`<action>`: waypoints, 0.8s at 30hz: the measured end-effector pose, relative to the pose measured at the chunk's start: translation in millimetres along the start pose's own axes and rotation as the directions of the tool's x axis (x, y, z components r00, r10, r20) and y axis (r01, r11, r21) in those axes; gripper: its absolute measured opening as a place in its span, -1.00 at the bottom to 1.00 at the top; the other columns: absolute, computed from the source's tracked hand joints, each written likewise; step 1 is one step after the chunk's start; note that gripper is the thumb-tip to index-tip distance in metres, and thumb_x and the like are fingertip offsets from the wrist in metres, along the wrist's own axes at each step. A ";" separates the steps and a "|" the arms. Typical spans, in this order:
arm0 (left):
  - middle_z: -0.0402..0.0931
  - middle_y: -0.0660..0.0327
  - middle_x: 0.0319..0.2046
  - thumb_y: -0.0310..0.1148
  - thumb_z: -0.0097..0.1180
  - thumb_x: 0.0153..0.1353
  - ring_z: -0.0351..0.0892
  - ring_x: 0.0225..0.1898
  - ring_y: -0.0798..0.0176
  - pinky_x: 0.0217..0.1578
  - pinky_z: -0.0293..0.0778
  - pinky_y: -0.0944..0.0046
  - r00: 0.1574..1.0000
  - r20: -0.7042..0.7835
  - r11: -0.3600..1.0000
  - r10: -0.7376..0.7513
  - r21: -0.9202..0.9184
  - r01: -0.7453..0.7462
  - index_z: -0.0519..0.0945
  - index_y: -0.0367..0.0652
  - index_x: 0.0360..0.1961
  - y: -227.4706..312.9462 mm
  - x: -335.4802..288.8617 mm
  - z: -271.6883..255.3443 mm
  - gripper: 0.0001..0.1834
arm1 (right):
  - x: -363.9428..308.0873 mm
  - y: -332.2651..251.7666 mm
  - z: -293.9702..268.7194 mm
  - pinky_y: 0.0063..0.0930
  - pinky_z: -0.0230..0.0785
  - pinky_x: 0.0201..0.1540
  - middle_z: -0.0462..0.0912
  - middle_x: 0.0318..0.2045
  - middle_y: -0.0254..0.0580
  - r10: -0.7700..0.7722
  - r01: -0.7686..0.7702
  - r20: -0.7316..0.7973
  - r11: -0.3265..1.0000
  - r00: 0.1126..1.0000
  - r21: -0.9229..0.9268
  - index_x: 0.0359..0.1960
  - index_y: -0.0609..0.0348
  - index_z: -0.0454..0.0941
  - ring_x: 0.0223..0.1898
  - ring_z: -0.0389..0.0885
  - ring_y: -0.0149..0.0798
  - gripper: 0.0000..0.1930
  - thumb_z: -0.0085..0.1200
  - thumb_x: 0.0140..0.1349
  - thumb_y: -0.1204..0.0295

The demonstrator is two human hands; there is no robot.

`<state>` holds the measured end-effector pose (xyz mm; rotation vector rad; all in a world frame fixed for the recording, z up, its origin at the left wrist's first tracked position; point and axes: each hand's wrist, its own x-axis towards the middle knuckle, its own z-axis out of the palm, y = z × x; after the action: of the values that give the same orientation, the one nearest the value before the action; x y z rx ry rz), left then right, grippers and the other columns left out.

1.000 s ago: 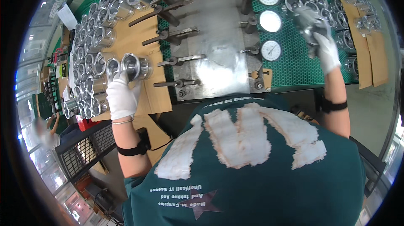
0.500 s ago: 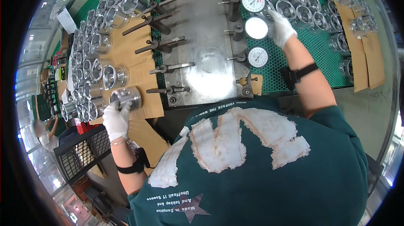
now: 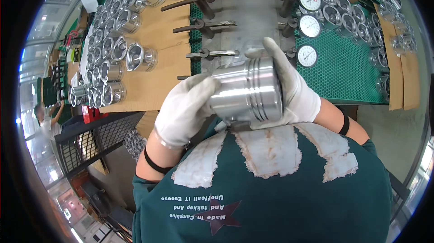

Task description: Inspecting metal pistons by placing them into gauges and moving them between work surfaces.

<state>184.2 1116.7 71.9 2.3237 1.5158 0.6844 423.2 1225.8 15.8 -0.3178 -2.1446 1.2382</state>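
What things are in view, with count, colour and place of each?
held piston: one, silver, between both hands
other pistons: many, silver, left and right
dial gauges: four, white, right of plate
metal plate: one, grey, centre
levers: several, dark grey, plate's left side
cardboard: several pieces, brown, left and right
matting: count unclear, green, beside plate
co-worker: one, pale top, far left
shirt: one, dark green, bottom
left hand: one, white-gloved, piston's left
right hand: one, white-gloved, piston's right
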 end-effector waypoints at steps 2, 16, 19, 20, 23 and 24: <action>0.58 -0.04 -0.29 -0.51 0.08 0.23 0.61 -0.30 0.00 -0.27 0.54 0.20 0.992 -0.082 0.995 0.091 -0.021 -0.093 0.49 -0.30 0.10 -19.2 5.3 24.3 -0.61 | -3.0 -2.1 -2.1 -0.16 0.39 0.17 0.39 0.22 0.16 0.032 -0.036 -0.058 0.996 0.998 -0.078 0.45 0.23 -0.01 0.16 0.48 0.09 0.25 0.55 -0.28 0.15; 0.44 -0.06 0.08 -0.16 0.55 -0.22 0.48 0.07 -0.14 0.05 0.46 0.01 0.987 -0.155 0.997 -0.040 0.060 0.050 0.22 -0.18 0.33 -40.9 47.5 95.0 0.08 | -26.7 7.6 -3.2 -0.26 0.51 -0.10 0.56 -0.12 0.15 0.422 -0.454 -0.173 0.856 0.890 -0.248 0.43 0.29 0.02 -0.23 0.63 0.01 -0.11 0.23 0.07 0.46; 0.43 -0.06 0.10 -0.20 0.55 -0.22 0.48 0.10 -0.12 0.06 0.47 0.04 0.985 -0.122 0.992 -0.123 -0.039 0.119 0.23 -0.15 0.33 -38.6 55.6 97.6 0.06 | -42.1 14.7 6.2 -0.40 0.49 -0.10 0.60 -0.24 -0.02 0.828 -0.784 0.217 0.356 0.517 0.509 0.44 0.46 -0.12 -0.18 0.62 -0.24 -0.08 0.18 0.16 0.37; 0.43 -0.06 0.10 -0.20 0.55 -0.22 0.48 0.10 -0.12 0.06 0.47 0.04 0.986 -0.116 0.993 -0.116 -0.039 0.112 0.23 -0.15 0.33 -38.1 60.1 97.3 0.06 | -47.7 21.9 12.2 -0.40 0.49 -0.10 0.60 -0.24 -0.02 0.829 -0.780 0.211 0.355 0.517 0.515 0.44 0.46 -0.12 -0.18 0.62 -0.24 -0.08 0.18 0.16 0.37; 0.41 -0.04 0.15 -0.31 0.53 -0.21 0.44 0.17 -0.11 0.12 0.45 0.06 0.987 -0.113 0.986 -0.116 -0.134 0.101 0.23 -0.13 0.33 -41.1 67.0 96.7 0.03 | -52.5 33.3 24.3 -0.44 0.48 -0.06 0.64 -0.18 0.06 0.788 -0.762 0.068 0.564 0.612 0.318 0.44 0.48 -0.15 -0.16 0.64 -0.21 -0.05 0.17 0.18 0.25; 0.39 -0.03 0.18 -0.36 0.52 -0.21 0.42 0.19 -0.11 0.15 0.44 0.07 0.986 -0.113 0.981 -0.122 -0.167 0.102 0.24 -0.12 0.33 -43.0 68.1 97.2 0.02 | -51.8 34.0 25.2 -0.44 0.48 -0.06 0.64 -0.18 0.06 0.787 -0.761 0.070 0.564 0.612 0.320 0.44 0.48 -0.15 -0.16 0.64 -0.21 -0.05 0.17 0.18 0.25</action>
<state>225.2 1198.5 -15.1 2.0950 1.5673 0.8992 443.7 1200.8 -42.7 -1.2575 -1.6837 1.9819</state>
